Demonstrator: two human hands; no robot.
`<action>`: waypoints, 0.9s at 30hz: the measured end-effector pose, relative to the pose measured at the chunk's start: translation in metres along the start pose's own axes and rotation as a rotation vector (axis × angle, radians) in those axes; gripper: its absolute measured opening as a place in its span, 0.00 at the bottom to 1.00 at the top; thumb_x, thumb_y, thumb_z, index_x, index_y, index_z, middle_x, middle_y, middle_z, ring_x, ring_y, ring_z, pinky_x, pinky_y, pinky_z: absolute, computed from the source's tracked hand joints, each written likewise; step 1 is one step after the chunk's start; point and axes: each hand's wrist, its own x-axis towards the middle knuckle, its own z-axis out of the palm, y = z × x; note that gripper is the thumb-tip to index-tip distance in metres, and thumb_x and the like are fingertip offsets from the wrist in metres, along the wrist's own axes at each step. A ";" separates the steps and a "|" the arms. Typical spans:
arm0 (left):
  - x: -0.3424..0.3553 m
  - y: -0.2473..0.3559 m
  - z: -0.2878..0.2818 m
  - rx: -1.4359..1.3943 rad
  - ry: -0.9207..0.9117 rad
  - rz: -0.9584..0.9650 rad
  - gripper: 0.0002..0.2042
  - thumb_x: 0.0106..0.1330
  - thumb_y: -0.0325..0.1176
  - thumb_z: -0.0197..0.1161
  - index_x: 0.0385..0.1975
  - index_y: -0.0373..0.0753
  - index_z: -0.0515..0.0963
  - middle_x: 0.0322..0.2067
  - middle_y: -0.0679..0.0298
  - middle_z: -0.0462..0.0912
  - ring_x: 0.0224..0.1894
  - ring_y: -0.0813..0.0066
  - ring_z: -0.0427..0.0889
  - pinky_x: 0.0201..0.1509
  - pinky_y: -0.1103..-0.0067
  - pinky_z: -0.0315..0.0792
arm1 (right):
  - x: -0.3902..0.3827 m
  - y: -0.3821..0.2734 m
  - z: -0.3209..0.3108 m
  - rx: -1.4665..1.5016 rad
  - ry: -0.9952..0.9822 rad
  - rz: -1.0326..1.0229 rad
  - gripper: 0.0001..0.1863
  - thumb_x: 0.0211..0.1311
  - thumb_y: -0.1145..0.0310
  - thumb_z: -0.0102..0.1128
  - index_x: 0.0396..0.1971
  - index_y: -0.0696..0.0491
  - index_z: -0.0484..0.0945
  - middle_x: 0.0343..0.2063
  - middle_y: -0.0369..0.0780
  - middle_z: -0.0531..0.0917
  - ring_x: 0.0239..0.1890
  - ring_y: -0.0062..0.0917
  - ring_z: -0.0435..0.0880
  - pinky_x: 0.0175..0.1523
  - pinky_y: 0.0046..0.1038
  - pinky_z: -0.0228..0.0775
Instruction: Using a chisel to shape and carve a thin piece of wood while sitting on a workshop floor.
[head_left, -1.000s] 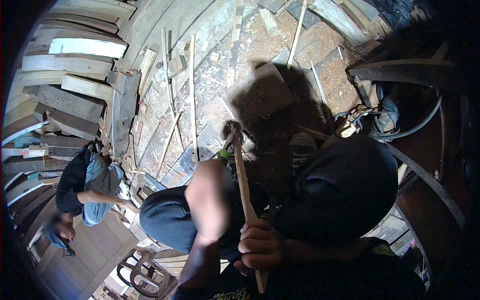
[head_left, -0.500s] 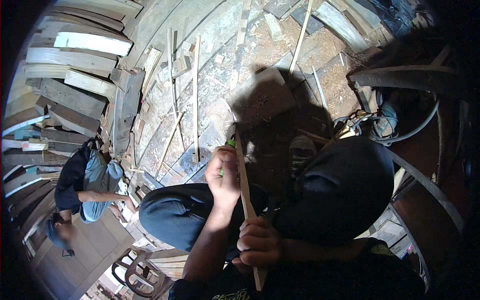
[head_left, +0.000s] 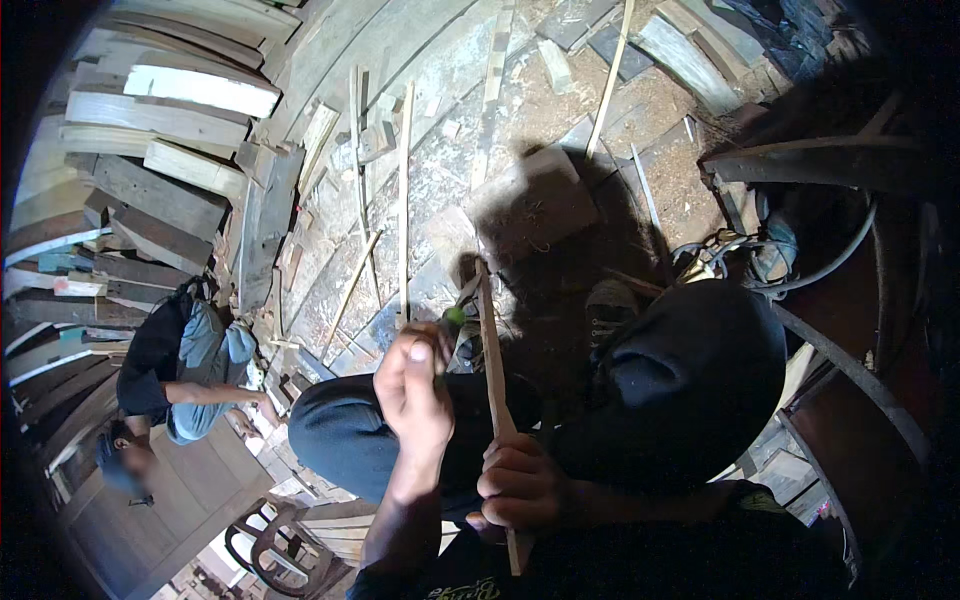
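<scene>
One tool (head_left: 456,316), green-handled, sat in the curled left hand (head_left: 414,385). The right hand (head_left: 520,482) was wrapped around a stick (head_left: 492,355), its far end just beside the tool's tip.

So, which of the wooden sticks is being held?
The stick gripped by the right hand, between the knees; the other sticks lie on the floor.

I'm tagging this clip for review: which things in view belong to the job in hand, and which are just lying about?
In the job:
green-handled tool, held in the left grip
wooden strip, held in the right grip

Lying about:
pale thin stick, beyond the left grip
flat wooden slab, partly in shadow
stacked boards, far left
grey cable, right side
</scene>
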 end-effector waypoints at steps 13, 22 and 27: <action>-0.006 -0.031 0.000 0.017 0.167 -0.043 0.14 0.73 0.32 0.49 0.24 0.33 0.69 0.26 0.66 0.71 0.30 0.81 0.66 0.38 0.82 0.62 | -0.001 0.002 -0.001 -0.004 0.047 -0.045 0.13 0.48 0.70 0.67 0.19 0.48 0.67 0.20 0.32 0.70 0.24 0.25 0.71 0.38 0.33 0.69; 0.061 0.086 -0.029 -0.442 0.406 0.028 0.14 0.68 0.42 0.57 0.28 0.38 0.69 0.26 0.66 0.66 0.32 0.71 0.65 0.42 0.76 0.62 | 0.034 -0.009 -0.052 0.746 0.617 0.058 0.13 0.59 0.60 0.53 0.20 0.44 0.60 0.18 0.32 0.61 0.26 0.22 0.61 0.41 0.30 0.54; 0.077 0.177 -0.068 -0.290 0.172 0.578 0.14 0.71 0.40 0.47 0.23 0.40 0.65 0.18 0.65 0.63 0.23 0.74 0.63 0.31 0.77 0.61 | 0.122 -0.095 -0.130 1.101 0.799 0.003 0.20 0.69 0.63 0.44 0.15 0.46 0.56 0.15 0.32 0.56 0.21 0.21 0.55 0.39 0.27 0.55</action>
